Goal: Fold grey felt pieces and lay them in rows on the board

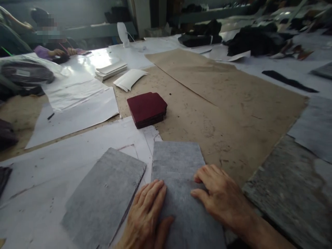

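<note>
both hands' slightly spread fingers (153,188) touch the long grey fabric panel (181,204), its near end cut off.

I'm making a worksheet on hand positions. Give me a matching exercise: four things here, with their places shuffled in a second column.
Things:
1. Maroon stack
2. Grey stack
3. Left hand
4. Right hand

Places:
A. Over the right edge of the grey material
B. Beyond both hands
C. Between the grey stack and the right hand
D. Left of both hands

Pairs: 1-B, 2-D, 3-C, 4-A
</note>
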The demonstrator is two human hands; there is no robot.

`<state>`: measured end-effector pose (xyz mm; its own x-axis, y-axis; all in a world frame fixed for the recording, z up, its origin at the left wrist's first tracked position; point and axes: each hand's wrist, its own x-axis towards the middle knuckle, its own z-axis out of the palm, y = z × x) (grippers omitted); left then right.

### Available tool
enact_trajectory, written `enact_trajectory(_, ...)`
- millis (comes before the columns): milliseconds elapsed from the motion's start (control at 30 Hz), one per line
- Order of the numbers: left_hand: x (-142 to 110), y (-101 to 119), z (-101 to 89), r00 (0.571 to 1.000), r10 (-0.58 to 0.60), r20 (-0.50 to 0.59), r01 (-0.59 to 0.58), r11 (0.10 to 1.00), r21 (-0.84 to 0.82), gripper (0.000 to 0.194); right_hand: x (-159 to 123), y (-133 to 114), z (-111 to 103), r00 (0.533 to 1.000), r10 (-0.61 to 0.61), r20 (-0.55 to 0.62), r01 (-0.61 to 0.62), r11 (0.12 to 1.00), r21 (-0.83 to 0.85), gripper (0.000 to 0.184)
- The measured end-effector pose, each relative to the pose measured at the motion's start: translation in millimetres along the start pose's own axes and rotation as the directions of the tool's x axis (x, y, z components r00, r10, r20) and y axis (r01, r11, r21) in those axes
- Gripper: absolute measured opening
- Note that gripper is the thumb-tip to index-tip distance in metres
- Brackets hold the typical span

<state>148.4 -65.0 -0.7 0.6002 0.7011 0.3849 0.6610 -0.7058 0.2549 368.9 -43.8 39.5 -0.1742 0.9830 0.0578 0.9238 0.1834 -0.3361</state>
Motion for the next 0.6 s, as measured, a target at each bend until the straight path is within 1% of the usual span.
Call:
enact_trajectory(67, 5, -1, -4.9, 0.996, -0.034, 0.081, 0.037, 0.999, -0.029, 0.057, -1, 0, 1, 0.999, 0.040, -0.015, -0.040, 0.999, 0.002, 0.019)
enact_trajectory(133, 14, -3, -7.1, 0.983, -0.117, 0.143, 0.125, 0.991, -0.051, 0.058, -3, 1, 4, 0.998, 0.047, -0.034, -0.046, 0.999, 0.026, 0.021)
enact_trajectory(233, 32, -7, -7.3, 0.951, -0.251, 0.182, 0.265, 0.963, -0.058, 0.044, -6, 5, 8, 0.999, 0.014, -0.037, -0.010, 0.994, 0.109, 0.020)
enact_trajectory(300, 43, -10, -6.8, 0.927, -0.306, 0.218, 0.328, 0.942, -0.072, 0.032, -6, 7, 9, 1.000, 0.004, -0.026, 0.000, 0.990, 0.144, 0.019)
enact_trajectory(367, 49, -11, -6.8, 0.904, -0.345, 0.252, 0.376, 0.923, -0.086, 0.024, -6, 6, 10, 1.000, 0.019, -0.021, -0.016, 0.989, 0.144, 0.020)
enact_trajectory(467, 50, -11, -8.1, 0.873, -0.417, 0.253, 0.445, 0.893, -0.066, 0.018, -8, 3, 12, 0.994, 0.084, -0.070, -0.079, 0.994, 0.077, 0.023)
enact_trajectory(533, 47, -11, -9.8, 0.854, -0.461, 0.242, 0.488, 0.870, -0.062, 0.021, -11, 1, 14, 0.981, 0.138, -0.134, -0.135, 0.990, 0.028, 0.024)
enact_trajectory(600, 44, -12, -12.0, 0.837, -0.500, 0.223, 0.529, 0.844, -0.092, 0.022, -16, -1, 16, 0.964, 0.178, -0.196, -0.177, 0.984, 0.024, 0.019)
